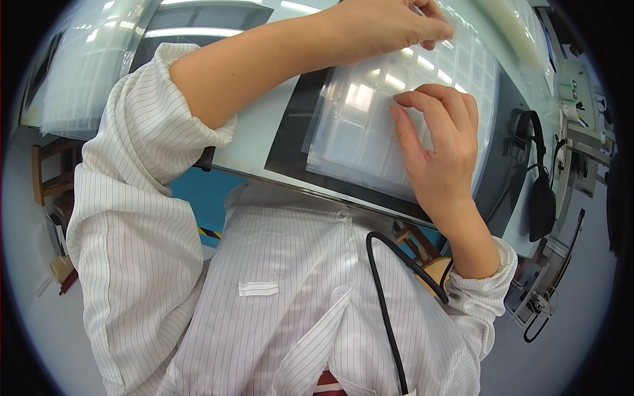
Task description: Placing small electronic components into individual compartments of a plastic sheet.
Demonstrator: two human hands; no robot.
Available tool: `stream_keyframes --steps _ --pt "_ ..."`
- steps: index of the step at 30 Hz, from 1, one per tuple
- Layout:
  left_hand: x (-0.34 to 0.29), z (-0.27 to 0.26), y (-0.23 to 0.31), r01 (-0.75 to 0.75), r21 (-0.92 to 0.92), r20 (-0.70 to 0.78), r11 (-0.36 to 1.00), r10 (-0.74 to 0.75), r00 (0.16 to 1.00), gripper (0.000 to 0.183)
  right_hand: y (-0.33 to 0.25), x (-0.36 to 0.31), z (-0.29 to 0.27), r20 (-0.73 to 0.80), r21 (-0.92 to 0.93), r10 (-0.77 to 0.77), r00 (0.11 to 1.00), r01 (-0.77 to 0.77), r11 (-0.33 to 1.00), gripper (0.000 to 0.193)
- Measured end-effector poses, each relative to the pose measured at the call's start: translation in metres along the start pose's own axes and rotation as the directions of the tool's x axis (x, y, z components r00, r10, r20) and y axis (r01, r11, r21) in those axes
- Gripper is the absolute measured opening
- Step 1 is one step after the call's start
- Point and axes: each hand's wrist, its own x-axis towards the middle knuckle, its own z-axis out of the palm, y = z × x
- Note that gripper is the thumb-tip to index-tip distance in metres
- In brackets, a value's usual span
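A stack of clear plastic pocket sheets, divided into square cells, lies on a dark mat under my hands. My left hand reaches across over the far part of the stack. Its thumb and fingers are pressed together, and what they hold, if anything, is too small to make out. Nearer to me, my right hand hovers over or rests lightly on the sheets. Its fingers are curled, with the thumb tip and index fingertip slightly apart and nothing visible between them. Glare from the lights covers several cells.
The dark mat lies on a pale table. More clear plastic sheets are piled at the far left. A black strap with a pouch hangs at the table's right side. A black cable runs down in front of my coat.
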Motion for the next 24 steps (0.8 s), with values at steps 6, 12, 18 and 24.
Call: stream_keyframes --steps 6,12,18,24 --pt "0.001 -0.002 0.006 0.01 -0.016 0.122 1.0 -0.008 0.993 0.032 0.005 0.017 -0.025 -0.117 0.105 0.056 0.992 -0.044 0.993 0.015" --pt "-0.003 0.003 0.007 -0.023 -0.231 0.356 0.973 0.106 0.928 0.035 0.024 0.029 -0.032 -0.228 0.038 0.139 0.964 -0.134 0.99 0.014" --pt "0.005 -0.004 -0.004 0.003 -0.122 0.094 0.993 0.008 0.996 0.027 0.001 0.023 -0.013 -0.05 0.096 -0.054 0.997 0.059 0.994 0.019" --pt "0.007 -0.001 -0.006 -0.055 -0.068 0.03 0.996 0.057 0.998 0.029 -0.014 0.015 0.012 0.05 0.043 -0.062 0.997 0.06 0.997 0.019"
